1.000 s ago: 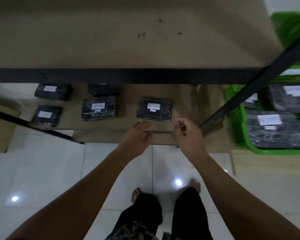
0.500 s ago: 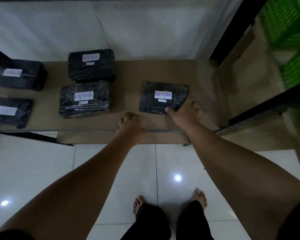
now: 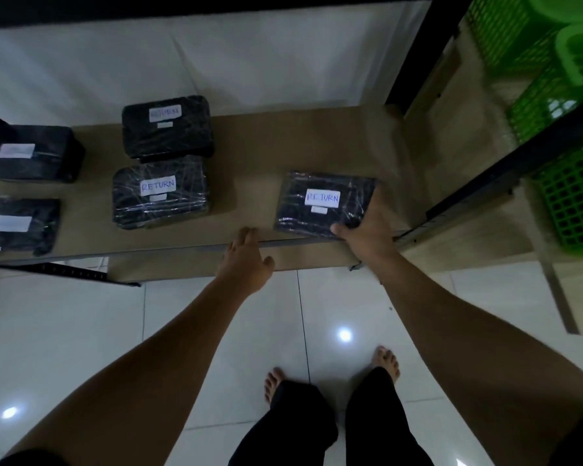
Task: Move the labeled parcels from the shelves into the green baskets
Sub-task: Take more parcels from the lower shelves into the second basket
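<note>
Right of centre, the right hand [image 3: 368, 234] grips the near right corner of a flat parcel [image 3: 297, 211]. The parcel's long side runs left-right and its label faces up. The left hand [image 3: 246, 260] rests slack on the shelf [image 3: 266, 156] edge.

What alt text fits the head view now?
Seen from above, the right hand grips the near right corner of a black parcel labeled RETURN on a low shelf. The left hand lies open at the shelf's front edge. Four more parcels lie to the left; green baskets stand to the right.
</note>
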